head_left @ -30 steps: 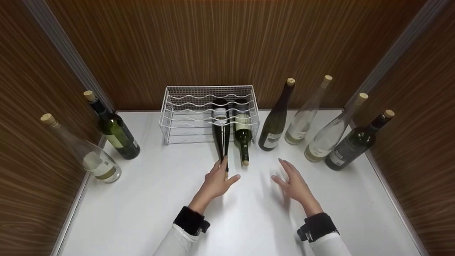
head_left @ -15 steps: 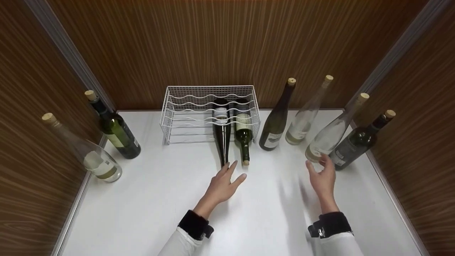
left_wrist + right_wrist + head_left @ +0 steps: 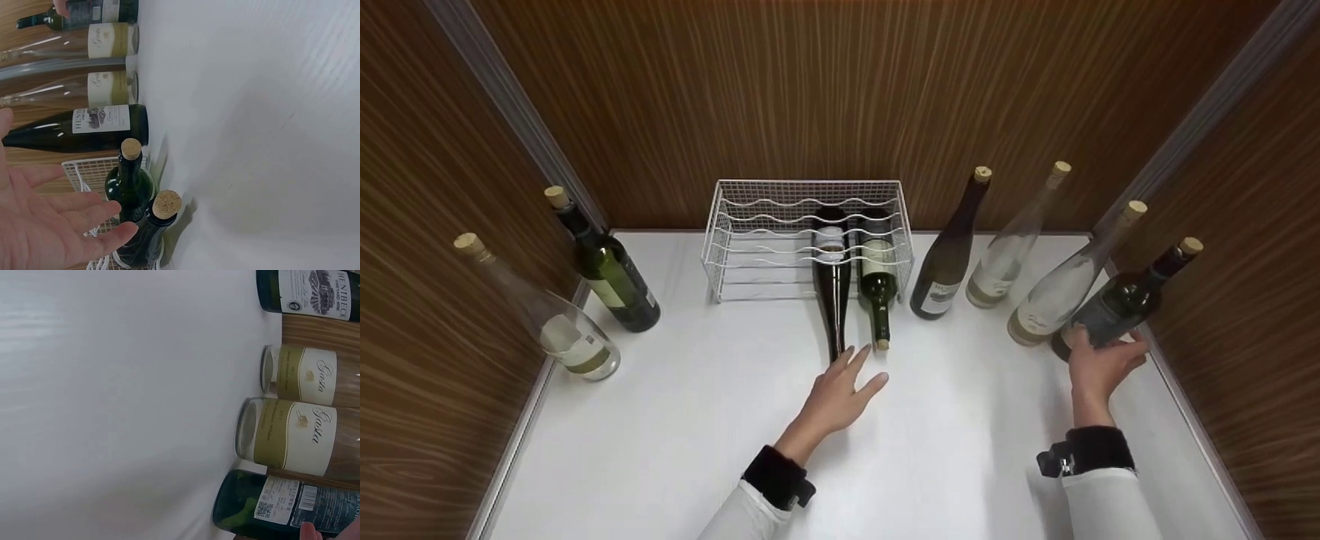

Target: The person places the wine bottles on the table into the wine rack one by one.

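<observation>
In the head view, my right hand (image 3: pixel 1102 365) is at the lower body of an upright dark green wine bottle (image 3: pixel 1131 297) at the far right. Its thumb lies over the label and its bent fingers reach toward the bottle's right side; a firm hold is not visible. My left hand (image 3: pixel 834 401) is extended with fingers spread, near the neck end of a dark wine bottle (image 3: pixel 831 292) lying in a white wire rack (image 3: pixel 765 300). The hand hides that bottle's cork in the head view. Beside it in the rack lies a green wine bottle (image 3: pixel 877 285).
Right of the rack stand a dark bottle (image 3: pixel 941 270) and two clear bottles (image 3: pixel 994 274) (image 3: pixel 1042 307). At left stand a clear bottle (image 3: pixel 574 345) and a green bottle (image 3: pixel 615 281). Wood-grain panels (image 3: pixel 810 90) enclose the white table (image 3: pixel 720 390).
My right hand has moved right, past the clear bottles, to the far-right green bottle. My left hand has shifted slightly right and down from the lying dark bottle's neck. The bottles stay put.
</observation>
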A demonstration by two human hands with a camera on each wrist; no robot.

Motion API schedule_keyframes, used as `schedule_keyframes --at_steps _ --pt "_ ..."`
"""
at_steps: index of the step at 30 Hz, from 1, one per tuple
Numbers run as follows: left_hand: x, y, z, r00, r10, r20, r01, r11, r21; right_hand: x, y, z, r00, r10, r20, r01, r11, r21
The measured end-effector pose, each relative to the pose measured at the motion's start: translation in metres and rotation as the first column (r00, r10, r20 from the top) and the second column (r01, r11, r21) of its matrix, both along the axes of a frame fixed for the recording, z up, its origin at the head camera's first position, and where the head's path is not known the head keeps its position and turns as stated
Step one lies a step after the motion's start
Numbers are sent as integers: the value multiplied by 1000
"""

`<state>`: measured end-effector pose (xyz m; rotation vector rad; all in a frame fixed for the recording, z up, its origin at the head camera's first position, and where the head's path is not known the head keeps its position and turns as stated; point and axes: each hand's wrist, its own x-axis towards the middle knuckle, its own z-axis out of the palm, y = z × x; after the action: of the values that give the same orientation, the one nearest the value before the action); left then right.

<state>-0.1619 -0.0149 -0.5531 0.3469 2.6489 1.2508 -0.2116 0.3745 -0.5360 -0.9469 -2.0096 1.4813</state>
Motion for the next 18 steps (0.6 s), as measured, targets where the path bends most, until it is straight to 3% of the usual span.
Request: schedule_keyframes --at_steps 10,18 --pt "1 1 -1 1000 2 20 -2 1000 5 -17 27 10 996 54 74 -45 992 -115" --pt "1 3 -4 1000 -5 28 5 1000 0 -26 41 16 996 74 50 -67 990 -124"
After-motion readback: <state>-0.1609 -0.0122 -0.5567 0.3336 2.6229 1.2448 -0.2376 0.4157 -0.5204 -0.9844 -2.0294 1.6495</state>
